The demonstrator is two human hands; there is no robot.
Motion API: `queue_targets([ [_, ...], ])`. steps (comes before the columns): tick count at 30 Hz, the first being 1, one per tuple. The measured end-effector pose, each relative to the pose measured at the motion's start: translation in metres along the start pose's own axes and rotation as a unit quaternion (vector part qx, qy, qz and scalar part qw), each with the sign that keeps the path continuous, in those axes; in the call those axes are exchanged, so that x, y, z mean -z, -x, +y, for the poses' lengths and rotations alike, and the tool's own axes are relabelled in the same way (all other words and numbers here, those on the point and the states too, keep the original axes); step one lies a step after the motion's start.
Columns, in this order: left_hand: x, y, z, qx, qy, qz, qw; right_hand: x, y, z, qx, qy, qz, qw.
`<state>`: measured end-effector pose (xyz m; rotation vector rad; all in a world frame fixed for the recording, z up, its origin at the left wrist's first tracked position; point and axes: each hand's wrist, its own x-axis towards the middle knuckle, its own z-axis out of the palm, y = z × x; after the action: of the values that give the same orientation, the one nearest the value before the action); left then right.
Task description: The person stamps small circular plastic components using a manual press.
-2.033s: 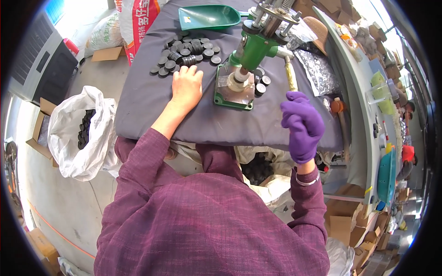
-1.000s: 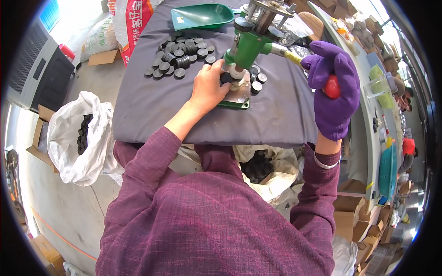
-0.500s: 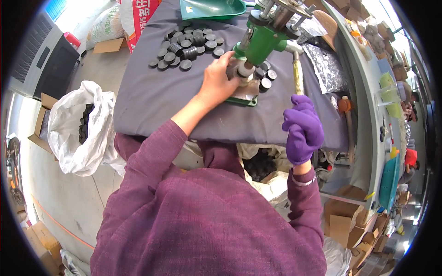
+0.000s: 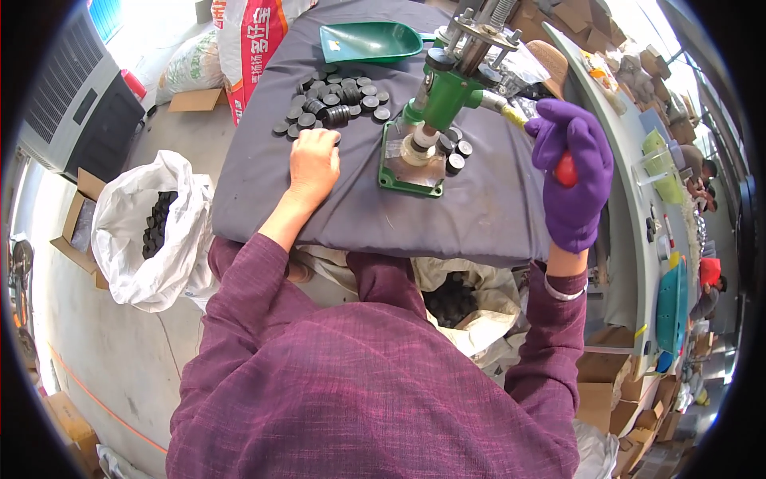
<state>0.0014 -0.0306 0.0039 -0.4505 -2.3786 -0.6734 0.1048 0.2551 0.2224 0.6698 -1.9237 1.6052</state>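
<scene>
My bare left hand point(image 4: 313, 165) is at the near edge of a pile of black discs point(image 4: 333, 114), its fingers bent down and closed. A dark edge of one disc shows beside its thumb; the fingertips are mostly hidden. My right hand point(image 4: 576, 172), in a purple glove, is wrapped around the red-knobbed end of the lever point(image 4: 512, 116) of a green hand press point(image 4: 448, 100). A pale round piece point(image 4: 425, 137) is under the press's ram, above the metal base plate point(image 4: 411, 171). Several discs point(image 4: 455, 163) lie just right of the base.
A green scoop point(image 4: 371, 44) rests at the table's far side. A white sack point(image 4: 132, 239) holding black pieces stands on the floor at left, another sack point(image 4: 479, 335) below the table edge. Along the right runs a cluttered bench point(image 4: 630, 188).
My left hand has left the press base and moved left to the disc pile. My right hand has swung the lever up and outward to the right.
</scene>
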Motion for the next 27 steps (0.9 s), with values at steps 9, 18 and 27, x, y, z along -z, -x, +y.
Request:
queue_targets([
  [9, -0.017, -0.014, -0.006, 0.030, -0.073, -0.051, 0.996, 0.001, -0.019, 0.000, 0.026, 0.029, -0.009, 0.999],
  [18, -0.022, -0.029, 0.072, 0.024, 0.238, -0.020, 0.971, 0.006, -0.018, 0.008, 0.046, 0.060, -0.007, 0.997],
  [27, -0.047, -0.041, 0.099, 0.055, 0.274, -0.008, 0.960, 0.003, -0.014, 0.008, 0.031, 0.042, 0.015, 0.999],
])
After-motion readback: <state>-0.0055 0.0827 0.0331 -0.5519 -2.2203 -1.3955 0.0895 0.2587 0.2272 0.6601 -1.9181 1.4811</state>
